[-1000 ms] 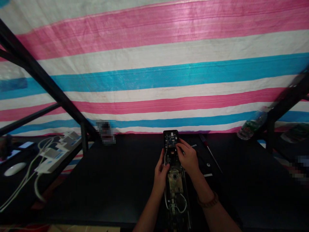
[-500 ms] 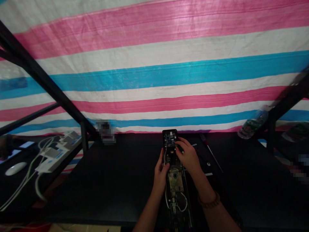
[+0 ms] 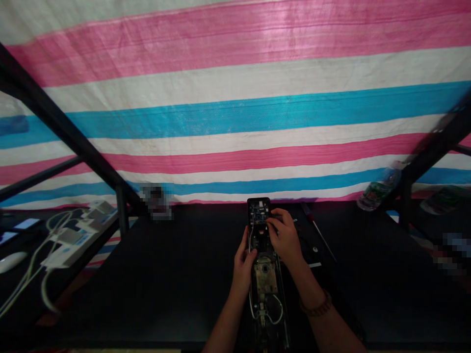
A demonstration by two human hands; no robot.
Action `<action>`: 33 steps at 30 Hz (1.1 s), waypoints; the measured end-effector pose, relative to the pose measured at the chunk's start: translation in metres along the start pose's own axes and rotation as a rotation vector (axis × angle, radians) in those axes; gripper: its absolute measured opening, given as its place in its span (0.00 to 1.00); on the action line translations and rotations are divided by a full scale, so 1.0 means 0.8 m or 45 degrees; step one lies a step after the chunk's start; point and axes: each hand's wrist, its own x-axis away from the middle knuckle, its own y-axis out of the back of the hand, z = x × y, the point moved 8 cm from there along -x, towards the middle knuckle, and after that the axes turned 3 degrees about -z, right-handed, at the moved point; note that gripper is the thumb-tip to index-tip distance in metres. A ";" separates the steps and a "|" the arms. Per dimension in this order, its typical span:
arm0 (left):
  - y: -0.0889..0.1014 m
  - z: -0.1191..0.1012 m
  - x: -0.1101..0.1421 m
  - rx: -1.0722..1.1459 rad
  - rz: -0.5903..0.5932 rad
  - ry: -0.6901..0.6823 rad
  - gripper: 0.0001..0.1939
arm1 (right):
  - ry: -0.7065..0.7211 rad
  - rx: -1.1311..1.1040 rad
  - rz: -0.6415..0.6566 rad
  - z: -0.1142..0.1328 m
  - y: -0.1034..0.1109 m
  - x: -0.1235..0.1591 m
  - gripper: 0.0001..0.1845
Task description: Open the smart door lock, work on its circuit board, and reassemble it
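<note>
A long, black-cased electronic device (image 3: 265, 274) lies opened lengthwise before me, its inner parts exposed. Near its far end sits a dark circuit board (image 3: 259, 212) with small pale connectors. A white cable (image 3: 277, 314) loops over the near half. My left hand (image 3: 245, 260) grips the device's left side, thumb on top and fingers along the edge. At the right edge of the circuit board, the thumb and fingertips of my right hand (image 3: 285, 238) are pinched together; what lies between them is too small to make out.
Right of the device lies a screwdriver (image 3: 319, 233), near a small white round part (image 3: 315, 250) and a white strip (image 3: 314, 265). A plastic bottle (image 3: 379, 189) leans at the back right. Left are a power strip (image 3: 79, 240) with cables and a white mouse (image 3: 13, 261). Striped sheeting (image 3: 235, 117) hangs behind.
The view has turned slightly right, so the surroundings sit further left. My right fingers have shifted slightly at the board's edge; my left hand keeps its grip.
</note>
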 end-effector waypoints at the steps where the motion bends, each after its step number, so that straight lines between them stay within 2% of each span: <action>1: 0.000 0.000 0.000 0.001 -0.001 0.005 0.41 | 0.010 -0.005 -0.012 0.001 0.001 0.000 0.11; 9: -0.003 -0.003 0.001 0.050 0.015 -0.014 0.39 | 0.043 -0.036 -0.132 0.021 0.017 -0.006 0.11; 15: -0.003 0.002 0.000 0.055 0.015 0.017 0.42 | -0.009 -0.048 -0.219 0.011 0.025 -0.006 0.09; 20: -0.004 -0.001 0.002 0.068 0.015 0.015 0.43 | -0.085 0.040 -0.293 -0.011 0.032 -0.008 0.09; 25: -0.006 -0.003 0.004 0.088 0.041 0.034 0.44 | -0.211 0.174 -0.300 -0.047 0.038 -0.008 0.11; 28: -0.005 -0.002 0.004 0.093 0.044 0.042 0.44 | -0.303 0.216 -0.255 -0.071 0.036 -0.006 0.12; 33: -0.002 0.002 0.002 0.109 0.050 0.061 0.45 | -0.424 0.286 -0.071 -0.100 0.019 0.003 0.18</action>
